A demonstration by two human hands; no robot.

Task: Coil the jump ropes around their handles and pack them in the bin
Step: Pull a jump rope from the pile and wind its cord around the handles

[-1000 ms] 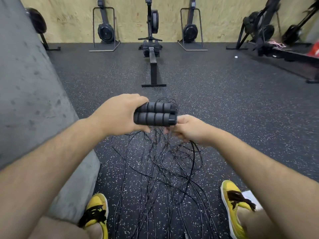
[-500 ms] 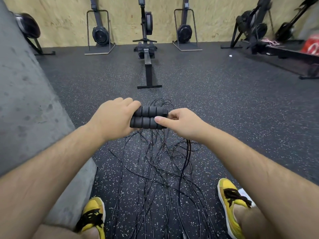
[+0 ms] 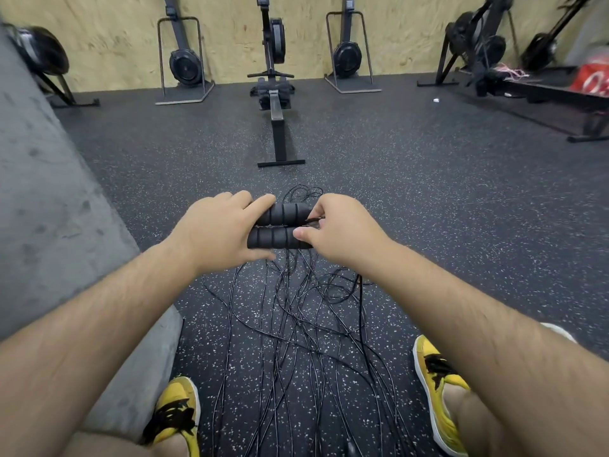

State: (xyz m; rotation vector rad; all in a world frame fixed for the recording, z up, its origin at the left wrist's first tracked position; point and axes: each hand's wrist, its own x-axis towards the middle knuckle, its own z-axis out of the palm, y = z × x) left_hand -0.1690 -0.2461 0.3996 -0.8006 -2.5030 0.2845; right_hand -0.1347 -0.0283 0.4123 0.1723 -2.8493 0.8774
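No writing is legible; white marks on a red object (image 3: 591,81) at upper right are blurred. At frame centre, the left hand (image 3: 216,230) grips two black foam handles (image 3: 278,225) side by side; the right hand (image 3: 342,230) pinches the cord at their ends. Loose ropes (image 3: 296,324) sprawl on the speckled floor (image 3: 428,199) between yellow shoes (image 3: 435,390). A rowing machine (image 3: 275,94) stands beyond.

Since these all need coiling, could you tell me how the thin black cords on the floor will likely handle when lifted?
The cords lie in loose overlapping loops, so they are probably floppy and prone to snagging each other. They look thin and glossy, so likely light and somewhat slippery.
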